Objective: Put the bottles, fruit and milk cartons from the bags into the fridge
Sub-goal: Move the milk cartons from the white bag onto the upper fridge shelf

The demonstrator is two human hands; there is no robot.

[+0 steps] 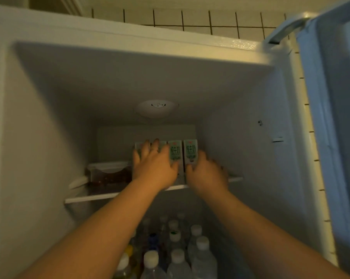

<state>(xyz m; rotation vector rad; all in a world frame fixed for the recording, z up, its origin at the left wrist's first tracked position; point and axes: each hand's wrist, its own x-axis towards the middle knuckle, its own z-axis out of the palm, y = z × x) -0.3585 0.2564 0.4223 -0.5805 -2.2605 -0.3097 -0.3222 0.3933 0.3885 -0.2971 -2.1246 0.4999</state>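
Frame centre: left hand spread flat over green-white milk cartons on white fridge shelf; right hand gripping rightmost carton (fingers partly hidden); risk: uneven push topples row.

Inside the open white fridge, a row of green-and-white milk cartons stands upright on the upper white-edged shelf, touching side by side. The left hand lies spread over the cartons at the left of the row, hiding most of them. The right hand touches the lower front and right side of the rightmost carton. A clear plastic lidded box sits left of the cartons. Below, white-capped clear plastic bottles stand packed together.
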